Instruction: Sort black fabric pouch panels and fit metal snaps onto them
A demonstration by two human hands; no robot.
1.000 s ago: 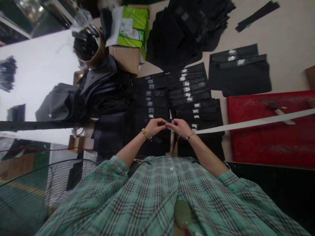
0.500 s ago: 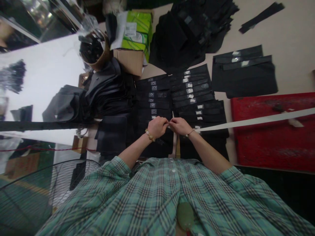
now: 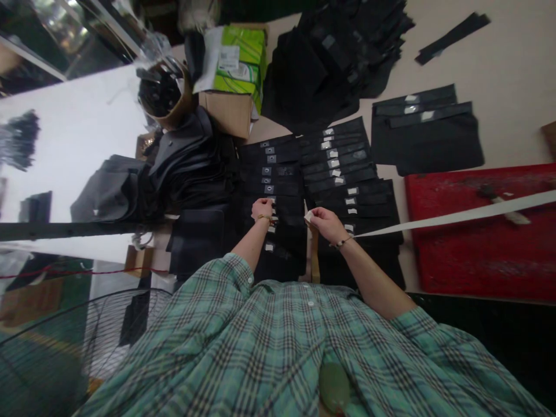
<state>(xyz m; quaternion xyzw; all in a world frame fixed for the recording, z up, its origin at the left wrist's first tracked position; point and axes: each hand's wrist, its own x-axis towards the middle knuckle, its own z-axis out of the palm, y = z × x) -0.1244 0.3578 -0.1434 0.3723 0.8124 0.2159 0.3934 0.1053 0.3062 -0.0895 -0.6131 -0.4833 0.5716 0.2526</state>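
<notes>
My left hand [image 3: 262, 209], fingers bent together, is at a small white patch [image 3: 273, 201] on the left column of overlapping black flat pieces [image 3: 286, 208]. Whether it pinches or presses the patch is hidden. My right hand [image 3: 329, 225] pinches a small white piece of tape or paper [image 3: 308, 216] over the gap between the two columns. More black pieces with white patches [image 3: 350, 201] lie beside and under my right forearm. Farther up the left column, the patches are grey with a small ring [image 3: 269, 189].
A long white strip [image 3: 456, 217] runs from near my right wrist across a red board [image 3: 478, 255]. Stacked black pieces [image 3: 186, 168], a green box [image 3: 243, 52] and a round container [image 3: 163, 92] stand to the left. A wire basket [image 3: 125, 324] is at lower left.
My hands were together over the gap, fingertips touching. My left hand has moved left and slightly up to the left column; my right hand stays near the gap, its white piece now visible.
</notes>
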